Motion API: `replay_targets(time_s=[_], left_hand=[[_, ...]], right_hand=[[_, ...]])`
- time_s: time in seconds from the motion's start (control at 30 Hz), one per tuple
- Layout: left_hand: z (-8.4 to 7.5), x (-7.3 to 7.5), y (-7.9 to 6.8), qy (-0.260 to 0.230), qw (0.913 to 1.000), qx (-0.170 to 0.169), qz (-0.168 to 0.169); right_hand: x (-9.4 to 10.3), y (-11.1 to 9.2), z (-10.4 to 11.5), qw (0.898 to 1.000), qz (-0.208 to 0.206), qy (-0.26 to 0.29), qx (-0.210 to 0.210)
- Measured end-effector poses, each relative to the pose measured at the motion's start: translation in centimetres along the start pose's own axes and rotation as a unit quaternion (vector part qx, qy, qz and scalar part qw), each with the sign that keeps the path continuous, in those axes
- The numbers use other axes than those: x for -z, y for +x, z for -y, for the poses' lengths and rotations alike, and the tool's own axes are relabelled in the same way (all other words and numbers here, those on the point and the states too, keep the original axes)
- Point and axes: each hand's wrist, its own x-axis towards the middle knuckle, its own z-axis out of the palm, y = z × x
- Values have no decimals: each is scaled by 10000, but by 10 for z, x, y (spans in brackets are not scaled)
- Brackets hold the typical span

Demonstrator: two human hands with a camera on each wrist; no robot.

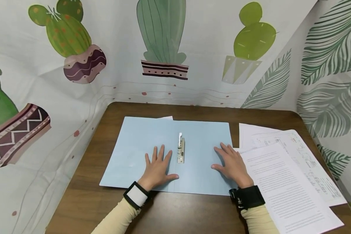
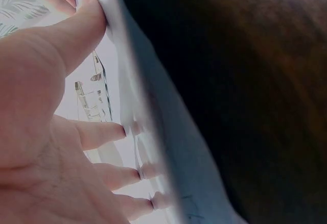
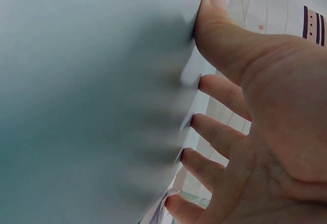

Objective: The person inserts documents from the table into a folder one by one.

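A light blue ring binder folder (image 1: 204,175) lies spread flat on the wooden table, both covers down. Near its spine sits a metal binder clip mechanism (image 1: 181,149), its lever pointing to the far side. My left hand (image 1: 158,169) rests on the left part of the folder, fingers spread, thumb reaching toward the spine. On the right cover, my right hand (image 1: 230,162) touches the surface near the outer edge, fingers spread as well. In the wrist views the fingertips of both hands meet the folder's surface. Neither hand holds anything.
Printed sheets (image 1: 286,188) lie overlapping to the right of the folder, some with text, some with drawings. A white paper corner (image 1: 167,118) sticks out behind the folder's far edge. The wooden table (image 1: 204,214) stands against a cactus-print cloth (image 1: 204,42).
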Motion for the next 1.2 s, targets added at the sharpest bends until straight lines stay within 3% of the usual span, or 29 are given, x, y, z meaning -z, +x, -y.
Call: replay_targets(time_s=[0.63,0.97,1.2], left_hand=[[-6,-2,7,-90,9997,-206,-26],[1,-8,2,-179,9997,-150,-65],[5,-9,0,-246,9995,-127,-180]], right_hand=[[5,-3,-8,9999,-67,-85,-112],[10,-2,-1,9996,-159,-211,110],[22,-2,-6,9973,-673,9,287]])
